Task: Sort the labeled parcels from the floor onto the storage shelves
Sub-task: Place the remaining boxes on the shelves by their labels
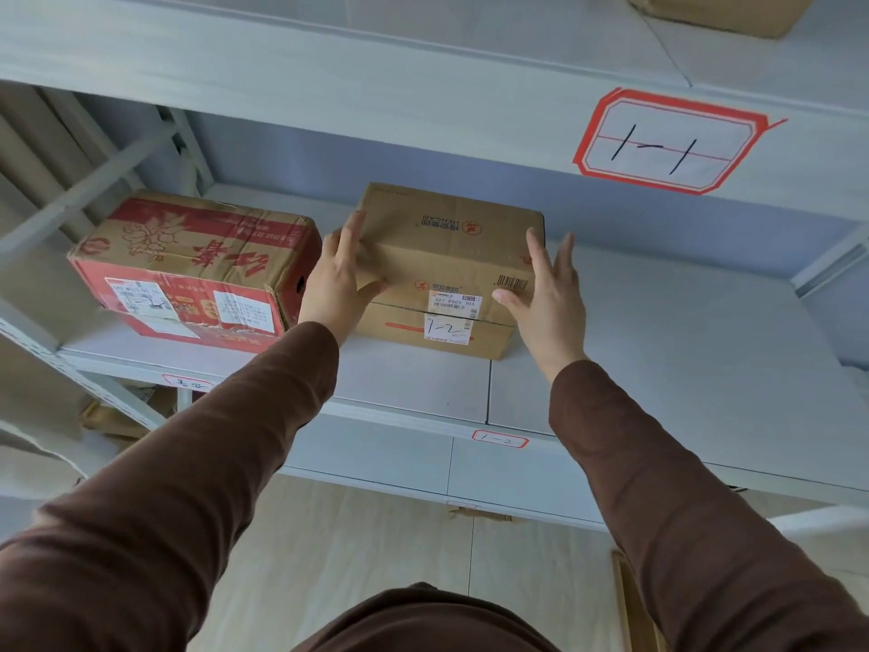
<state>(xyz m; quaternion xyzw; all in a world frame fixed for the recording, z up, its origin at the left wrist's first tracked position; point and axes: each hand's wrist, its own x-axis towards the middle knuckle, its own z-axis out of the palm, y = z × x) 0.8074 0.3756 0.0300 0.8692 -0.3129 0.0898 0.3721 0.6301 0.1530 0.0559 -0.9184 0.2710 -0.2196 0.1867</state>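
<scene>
At the bottom of the frame two brown sleeves [263, 440] reached up and away toward the middle of the picture. The left hand [336, 280] lay flat against the left end of a plain brown parcel [446, 256], fingers straight along the top edge and thumb pressed on the near face. The right hand [548, 294] stood open at the parcel's right end, fingers spread upward and the thumb touching the near face beside the barcode; whether the palm met the cardboard could not be told. The parcel sat on the middle shelf [658, 369], centre of the frame, with a handwritten "1-2" sticker [446, 328] on its near face. A small tag [500, 439] reading "1-2" was fixed to that shelf's front edge below it. Just left of the parcel, apart from it, stood a red-printed carton [188, 265]. Above, at upper right, the top shelf's edge bore a red-bordered label [667, 141] marked "1-1", and another cardboard box [719, 11] showed at the top edge.
</scene>
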